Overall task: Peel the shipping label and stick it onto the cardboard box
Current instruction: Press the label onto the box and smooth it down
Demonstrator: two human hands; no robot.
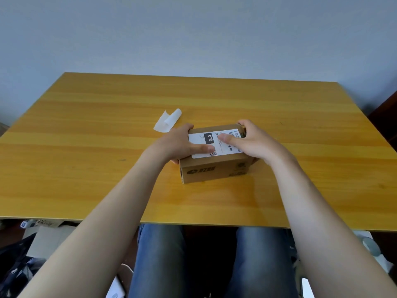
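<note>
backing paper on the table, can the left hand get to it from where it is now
Probably yes. The curled backing paper lies on the bare table just beyond the left hand, with nothing between them. The hand would have to let go of the cardboard box first.

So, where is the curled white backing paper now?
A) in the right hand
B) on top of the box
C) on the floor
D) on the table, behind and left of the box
D: the backing paper lies curled on the table, just beyond the left hand, while the label is on the cardboard box.
</note>
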